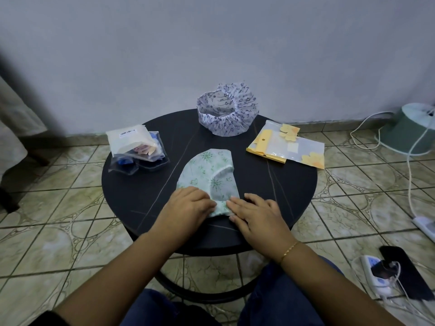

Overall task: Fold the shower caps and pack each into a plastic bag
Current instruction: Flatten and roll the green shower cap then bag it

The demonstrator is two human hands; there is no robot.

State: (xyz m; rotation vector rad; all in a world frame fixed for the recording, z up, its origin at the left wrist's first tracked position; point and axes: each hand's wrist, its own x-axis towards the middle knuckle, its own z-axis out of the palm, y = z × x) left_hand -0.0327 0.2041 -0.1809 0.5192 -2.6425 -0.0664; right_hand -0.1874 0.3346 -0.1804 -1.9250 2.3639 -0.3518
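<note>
Near the front edge of the round black tabletop [131, 196]: left hand [188, 205] and right hand [256, 212], palms down, fingers loosely spread, gripping nothing — pinning the half-folded green-print plastic shower cap [207, 175], probably to set its crease. Toward the right edge, empty yellow-flowered plastic bags [286, 147] — within reach for packing. At the far edge, puffed blue-print shower cap [227, 109], not yet folded.

2 shower caps [208, 170], 2 hands [188, 205], 1 table [131, 196].

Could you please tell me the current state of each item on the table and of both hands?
Green floral shower cap: flattened, partly folded.
Blue-patterned white shower cap: unfolded, puffed open.
Yellow flowered plastic bags: flat, empty.
Filled clear bags: stacked.
Left hand: pressing the green cap.
Right hand: pressing too.
</note>
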